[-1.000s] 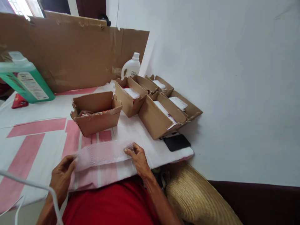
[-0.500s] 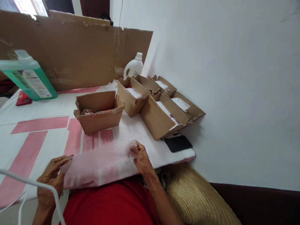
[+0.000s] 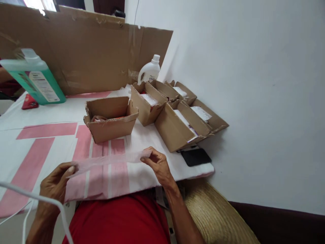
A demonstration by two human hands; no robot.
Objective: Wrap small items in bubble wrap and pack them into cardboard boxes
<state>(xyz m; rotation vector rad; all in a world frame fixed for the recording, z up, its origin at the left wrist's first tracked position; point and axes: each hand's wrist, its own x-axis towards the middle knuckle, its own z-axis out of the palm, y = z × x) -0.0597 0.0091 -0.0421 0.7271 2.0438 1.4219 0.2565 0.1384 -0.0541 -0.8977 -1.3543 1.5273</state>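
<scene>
A strip of clear bubble wrap [image 3: 109, 159] stretches between my two hands above the table's front part. My left hand [image 3: 54, 181] pinches its left end between thumb and fingers. At the other end, my right hand [image 3: 158, 164] grips the wrap the same way. The strip looks narrow and nearly edge-on. Just beyond it stands an open cardboard box [image 3: 114, 130] with something brown and red inside, mostly hidden by the front wall.
Several cardboard boxes [image 3: 169, 130] with white packets stand at the right, by the wall. A black phone-like object [image 3: 196, 157] lies in front of them. A green liquid bottle [image 3: 43, 81], a white jug [image 3: 150, 70] and a cardboard panel [image 3: 96, 57] stand behind. A white cable [image 3: 38, 197] crosses the lower left.
The bubble wrap has turned from a broad sheet facing me to a narrow, nearly edge-on strip. My right hand has shifted slightly right and up. Both hands still hold the ends.
</scene>
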